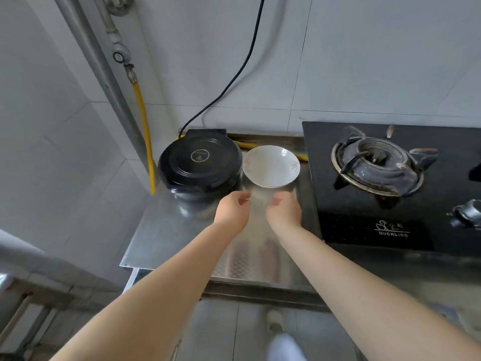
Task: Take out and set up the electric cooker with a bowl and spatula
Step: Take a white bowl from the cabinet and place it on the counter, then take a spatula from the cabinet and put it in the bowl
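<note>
A round black electric cooker (200, 164) with its lid down stands at the back left of the steel counter (166, 227). Its black cord (234, 76) runs up the tiled wall. Just to its right sits an empty white bowl (270, 166) with a faint pink pattern. My left hand (232, 212) and my right hand (285, 211) hover side by side over the counter, just in front of the bowl. Both hold nothing, with fingers loosely curled and apart. No spatula is in view.
A black gas hob (390, 199) with a burner (376, 165) fills the right side, its edge close to my right hand. A yellow gas hose (144, 123) and grey pipes run down the left wall. The counter's front edge drops to the floor below.
</note>
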